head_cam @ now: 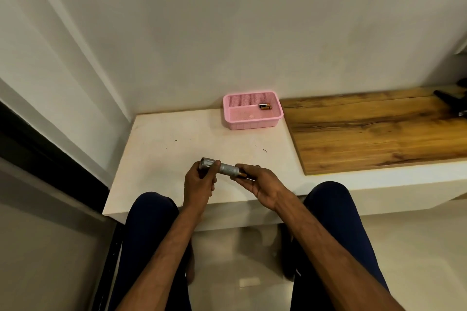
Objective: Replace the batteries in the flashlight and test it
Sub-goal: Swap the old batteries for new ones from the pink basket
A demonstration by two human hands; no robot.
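A small silver flashlight (222, 168) lies level above the white table (164, 149), its wide head pointing left. My left hand (199, 182) grips the head end. My right hand (255, 182) is at the tail end, its fingers closed on a battery (242, 174) with a copper-coloured tip that sits at the flashlight's open tail. Most of that battery is hidden by my fingers. Two more black and copper batteries (265, 106) lie inside a pink plastic basket (252, 122) at the back of the table.
A wooden board (379, 131) covers the ledge to the right of the basket. A dark object (452, 101) lies at its far right end. The wall stands right behind the basket. My knees are under the table's front edge.
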